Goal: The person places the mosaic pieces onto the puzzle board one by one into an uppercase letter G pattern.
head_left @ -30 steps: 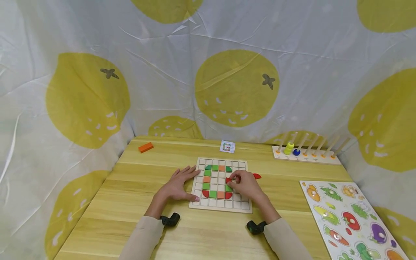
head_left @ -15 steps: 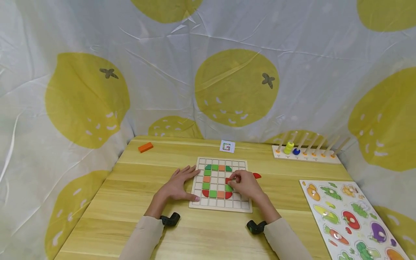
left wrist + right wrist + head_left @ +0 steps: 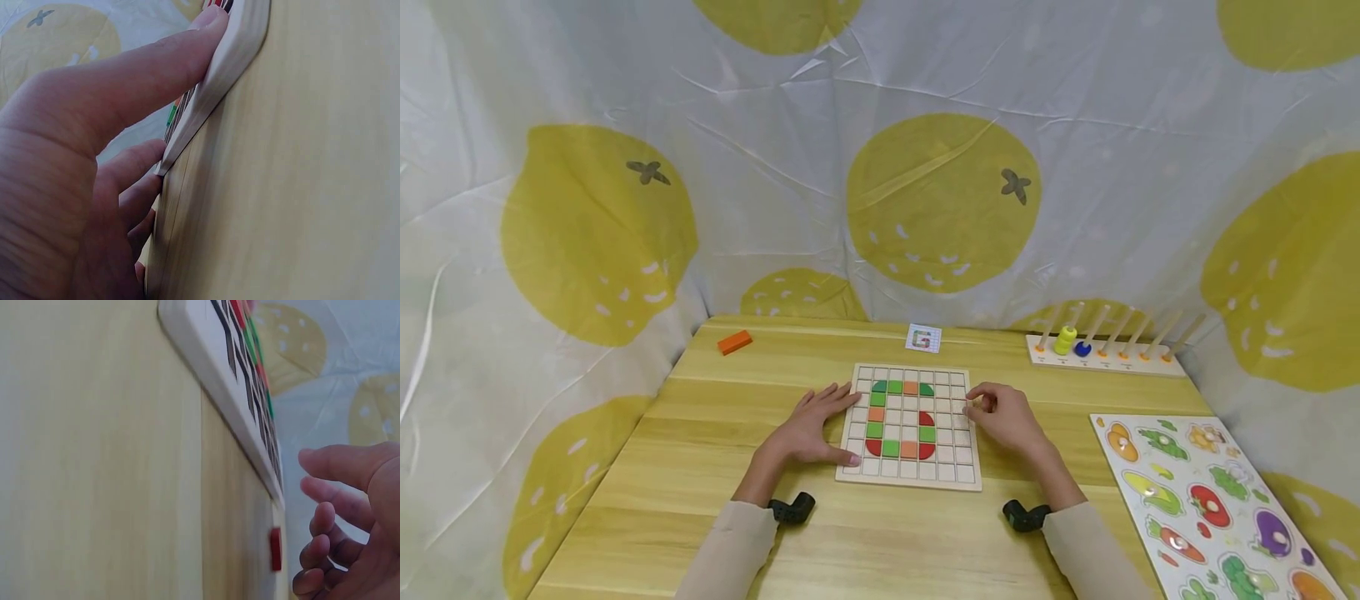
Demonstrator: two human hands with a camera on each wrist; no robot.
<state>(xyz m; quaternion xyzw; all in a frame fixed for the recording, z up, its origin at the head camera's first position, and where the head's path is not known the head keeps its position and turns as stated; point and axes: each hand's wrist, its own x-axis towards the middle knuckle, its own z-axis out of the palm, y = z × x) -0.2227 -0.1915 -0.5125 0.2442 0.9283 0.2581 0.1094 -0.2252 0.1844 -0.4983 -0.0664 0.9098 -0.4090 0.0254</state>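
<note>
A wooden grid board [image 3: 907,482] lies on the table, with green, orange and red pieces in its squares forming a G outline. My left hand [image 3: 811,429] rests at the board's left edge, fingers spread and thumb [image 3: 181,53] on its near corner. Just past the right edge, my right hand [image 3: 1009,417] hovers with bent fingers; its thumb and index finger are apart and hold nothing in the right wrist view. A red quarter-round piece [image 3: 927,418] sits in the grid nearby. A loose red piece [image 3: 275,549] lies on the table beyond the board, hidden by the hand in the head view.
A small pattern card [image 3: 923,338] lies behind the board. An orange block [image 3: 734,342] is at the back left. A peg stand [image 3: 1105,358] with yellow and blue beads stands at the back right, and a vegetable puzzle board [image 3: 1195,475] at the right.
My right hand has let go of the red quarter-round piece in the grid and moved right, off the board's middle to its right edge. My left hand has stayed in place.
</note>
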